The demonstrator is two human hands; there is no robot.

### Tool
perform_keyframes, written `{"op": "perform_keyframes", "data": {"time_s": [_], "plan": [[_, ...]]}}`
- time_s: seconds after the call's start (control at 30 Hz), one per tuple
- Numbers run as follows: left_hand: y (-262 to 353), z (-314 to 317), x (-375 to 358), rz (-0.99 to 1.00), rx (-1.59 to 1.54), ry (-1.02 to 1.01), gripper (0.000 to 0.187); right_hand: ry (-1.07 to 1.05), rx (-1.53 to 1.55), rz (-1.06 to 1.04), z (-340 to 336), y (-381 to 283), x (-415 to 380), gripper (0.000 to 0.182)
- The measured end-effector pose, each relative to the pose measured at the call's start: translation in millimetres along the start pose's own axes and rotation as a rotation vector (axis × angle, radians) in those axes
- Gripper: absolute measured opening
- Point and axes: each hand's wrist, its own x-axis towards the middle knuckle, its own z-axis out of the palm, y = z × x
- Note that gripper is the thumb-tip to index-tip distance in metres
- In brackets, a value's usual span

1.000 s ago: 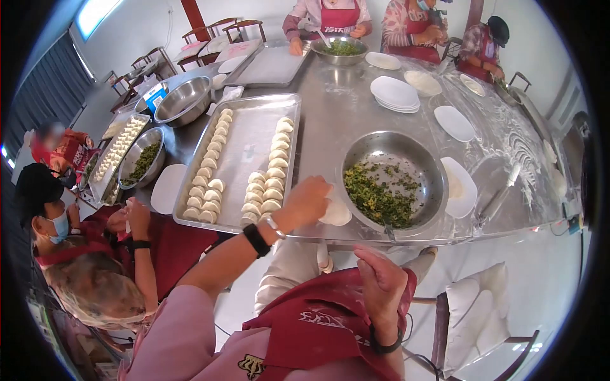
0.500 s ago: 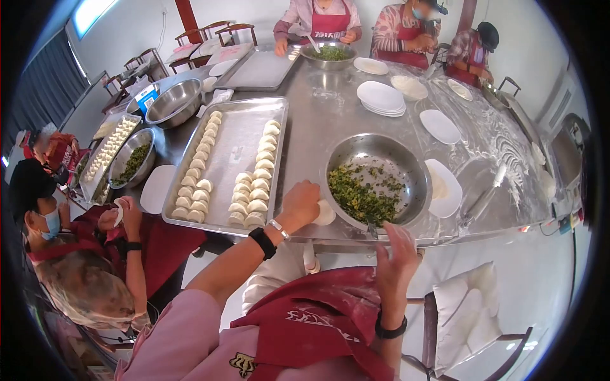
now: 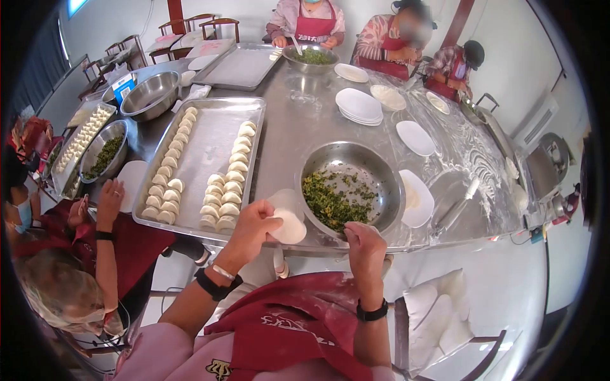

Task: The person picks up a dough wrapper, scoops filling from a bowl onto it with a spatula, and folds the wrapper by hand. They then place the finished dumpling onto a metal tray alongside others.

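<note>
Looks like a shared kitchen or food workshop, not a home: big steel tabletop (image 3: 279, 127) streaked with flour (image 3: 473, 152), tray (image 3: 206, 143) of dumplings (image 3: 232, 184), large bowl (image 3: 383, 193) of filling (image 3: 333, 200). Several people around it, matching red aprons (image 3: 314, 28). Chairs (image 3: 219, 28) and QR sign (image 3: 124, 89) hint at a canteen.

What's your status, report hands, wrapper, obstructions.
Left hand holding wrapper. Right hand at near rim of filling bowl, grip unclear. Nothing seen between wrapper and bowl.

The wrapper (image 3: 290, 227) is cream, the filling (image 3: 335, 200) yellow-flecked green, the apron (image 3: 273, 348) red.
</note>
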Motion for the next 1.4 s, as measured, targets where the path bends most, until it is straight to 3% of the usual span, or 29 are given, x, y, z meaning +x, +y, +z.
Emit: {"op": "perform_keyframes", "data": {"time_s": [0.07, 0.2, 0.3, 0.43, 0.57, 0.83, 1.03, 1.4], "plan": [[-3.9, -0.7, -6.5, -0.067, -0.183, -0.029, 0.015, 0.031, 0.035, 0.099, -5.4, 3.1, 8.3, 0.011], [0.6, -0.4, -19.9, -0.095, -0.457, -0.177, 0.038, 0.196, 0.269, 0.446, -21.3, 13.6, 28.9, 0.013], [-12.0, -7.4, -20.9, -0.136, -0.632, -0.244, 0.045, 0.336, 0.205, 0.443, -18.7, 33.6, 46.6, 0.014], [-19.6, -10.8, -19.0, -0.132, -0.776, -0.271, 0.044, 0.288, -0.023, 0.325, 8.8, 74.3, 54.1, 0.016], [-20.1, -12.0, -18.4, -0.131, -0.887, -0.287, 0.041, 0.272, 0.283, 0.484, 37.8, 67.6, 67.1, 0.017], [-29.0, -6.9, 2.0, -0.121, -0.864, -0.267, 0.039, 0.205, 0.769, 0.784, 64.0, 52.9, 77.5, 0.019], [-24.3, 6.3, 21.1, -0.106, -0.905, -0.288, 0.037, 0.238, 0.946, 0.924, 68.2, 53.8, 78.6, 0.018], [-2.8, 6.3, 36.3, -0.034, -0.860, -0.250, 0.035, 0.208, 1.213, 0.928, 61.0, 69.8, 72.0, 0.019]]}}
